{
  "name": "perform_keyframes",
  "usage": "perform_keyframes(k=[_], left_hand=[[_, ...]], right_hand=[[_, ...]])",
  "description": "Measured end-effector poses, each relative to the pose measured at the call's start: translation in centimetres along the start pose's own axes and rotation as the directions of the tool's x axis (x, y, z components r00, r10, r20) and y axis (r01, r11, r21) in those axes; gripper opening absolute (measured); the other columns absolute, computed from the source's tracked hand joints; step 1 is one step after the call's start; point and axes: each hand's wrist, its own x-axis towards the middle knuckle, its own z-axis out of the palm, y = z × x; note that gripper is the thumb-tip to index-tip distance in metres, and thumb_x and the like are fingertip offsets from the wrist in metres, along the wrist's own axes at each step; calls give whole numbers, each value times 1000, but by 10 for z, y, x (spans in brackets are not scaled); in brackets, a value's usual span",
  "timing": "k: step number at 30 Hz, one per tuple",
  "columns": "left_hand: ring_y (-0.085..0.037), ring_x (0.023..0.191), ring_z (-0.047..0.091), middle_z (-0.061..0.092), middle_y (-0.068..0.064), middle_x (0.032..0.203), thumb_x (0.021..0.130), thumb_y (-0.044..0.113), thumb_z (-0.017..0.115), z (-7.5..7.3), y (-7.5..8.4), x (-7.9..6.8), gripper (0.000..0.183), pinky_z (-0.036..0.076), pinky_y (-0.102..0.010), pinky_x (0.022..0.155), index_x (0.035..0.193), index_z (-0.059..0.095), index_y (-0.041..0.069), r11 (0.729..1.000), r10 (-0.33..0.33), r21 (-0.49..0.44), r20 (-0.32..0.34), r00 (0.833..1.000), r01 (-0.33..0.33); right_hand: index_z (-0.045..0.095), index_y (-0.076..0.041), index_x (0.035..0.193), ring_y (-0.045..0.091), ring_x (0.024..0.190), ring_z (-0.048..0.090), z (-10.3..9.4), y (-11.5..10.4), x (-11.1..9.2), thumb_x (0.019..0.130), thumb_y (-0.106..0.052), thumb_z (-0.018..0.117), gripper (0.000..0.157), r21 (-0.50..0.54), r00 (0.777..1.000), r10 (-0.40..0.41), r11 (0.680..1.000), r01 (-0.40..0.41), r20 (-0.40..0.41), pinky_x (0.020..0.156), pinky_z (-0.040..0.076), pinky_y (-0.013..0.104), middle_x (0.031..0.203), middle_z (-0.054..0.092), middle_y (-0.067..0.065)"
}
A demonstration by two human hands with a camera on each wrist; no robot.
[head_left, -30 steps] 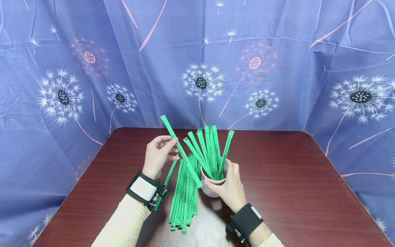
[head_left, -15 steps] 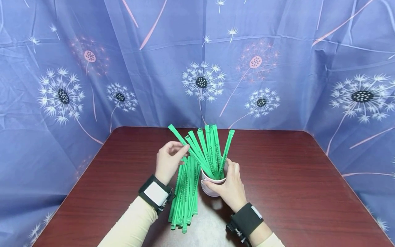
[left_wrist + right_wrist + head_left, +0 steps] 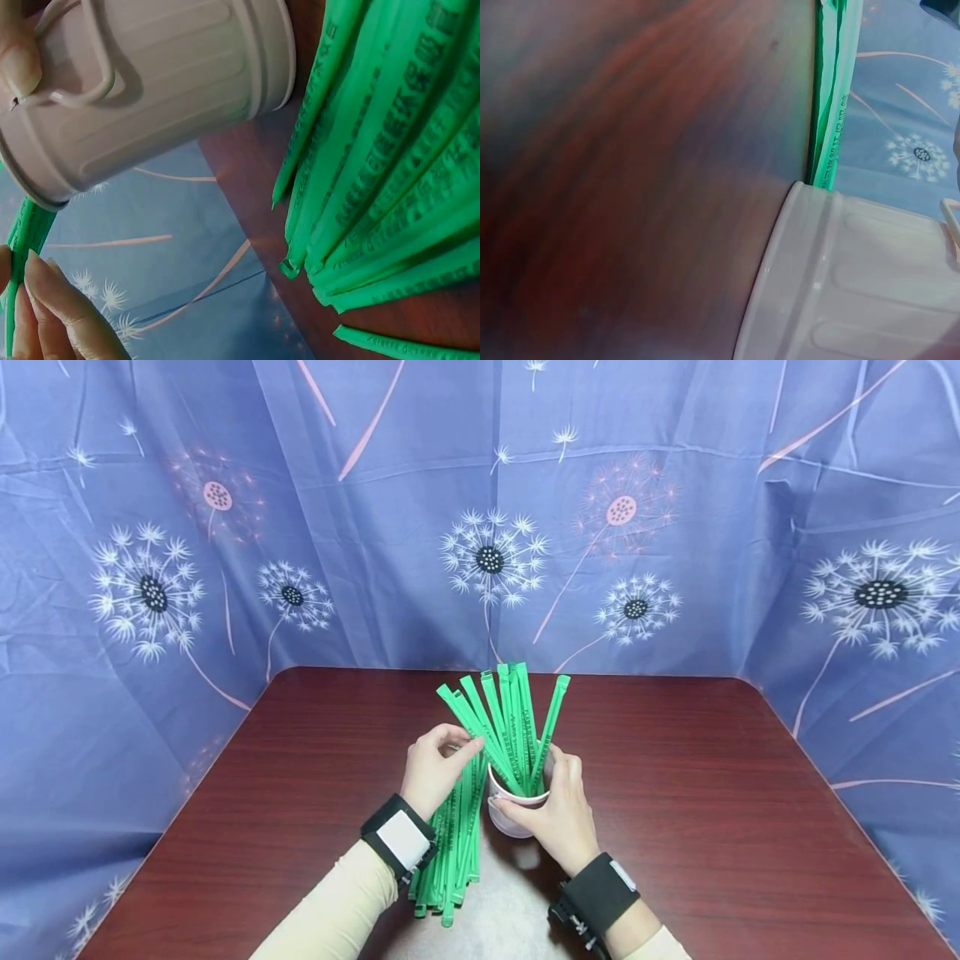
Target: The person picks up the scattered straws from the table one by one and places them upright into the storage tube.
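Observation:
My left hand (image 3: 438, 768) pinches a green paper-wrapped straw (image 3: 455, 702) between thumb and fingers. The straw leans over the left rim of a small pale pink ribbed bucket (image 3: 510, 827), its lower end hidden inside. Several more wrapped straws (image 3: 516, 718) stand fanned out in that bucket. From the right, my right hand (image 3: 558, 810) grips the bucket, thumb at the near side of its rim. Up close in the left wrist view, the bucket (image 3: 172, 75) shows a wire-like handle, and fingertips pinch the straw (image 3: 30, 232) at its mouth.
A pile of wrapped straws (image 3: 453, 860) lies left of the bucket, partly under my left forearm. One loose straw (image 3: 405, 345) lies beside the pile. A dandelion-print curtain (image 3: 487, 477) hangs behind the dark red wooden table (image 3: 712, 802).
My left hand has moved right and toward me, carrying the straw from above the pile until its lower end went into the bucket. The right hand and bucket have stayed put.

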Motion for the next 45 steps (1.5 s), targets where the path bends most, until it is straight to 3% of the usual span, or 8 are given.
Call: perform_keyframes(k=[14,16,19,23,27,31,36,45], left_hand=[[-25,87,69,75,-4,102,86,38,76,-8,-16,0,29,54,-33,70,101,74,13,979,40,193,149,988,-69],[-29,97,67,73,-8,109,86,38,76,-13,-24,1,34,55,-39,78,107,74,11,950,39,302,154,987,-84],[-38,112,58,64,-15,123,87,33,75,-18,-36,2,39,53,-47,86,117,71,7,871,7,487,123,992,-66],[-44,115,48,53,-23,130,90,20,74,-21,-49,1,41,54,-53,80,125,64,1,763,-68,646,81,994,-1],[-47,107,52,55,-28,125,89,11,72,-22,-58,1,38,55,-53,78,123,61,-4,702,-97,712,91,991,3],[-46,96,58,61,-29,111,88,5,71,-23,-64,3,32,54,-52,82,116,62,-7,665,-67,745,116,991,-42],[-39,79,64,62,-21,83,83,-6,64,-26,-70,6,15,56,-47,72,98,63,-7,655,-20,749,146,989,-98],[-31,63,62,59,-14,69,77,1,70,-33,-72,8,12,52,-43,57,84,61,-2,715,-79,697,161,984,-57]], right_hand=[[32,-7,149,26,94,53,0,0,-1,67,-54,86,109,13,1000,4,1000,-4,8,63,47,35,124,44,14],[32,-7,149,26,93,53,0,0,-1,67,-54,86,110,12,1000,2,1000,-2,6,62,47,35,123,44,14],[32,-8,149,26,92,53,0,0,-1,66,-54,87,110,12,1000,3,1000,-3,2,62,47,35,123,44,14],[33,-8,149,26,94,54,0,0,0,65,-54,87,110,5,1000,5,1000,-5,-1,62,47,36,124,44,14],[32,-7,149,26,96,54,1,1,0,66,-56,86,110,5,1000,10,1000,-10,5,63,47,36,124,44,14],[32,-6,149,26,96,54,1,1,0,67,-56,86,110,5,1000,10,1000,-10,6,63,47,36,124,44,14],[33,-7,149,28,96,55,1,0,0,65,-55,87,110,5,1000,2,1000,-2,-2,63,47,36,124,44,14],[33,-7,149,30,97,56,1,0,0,65,-55,87,110,-1,1000,3,1000,-3,-3,62,48,37,124,44,14]])
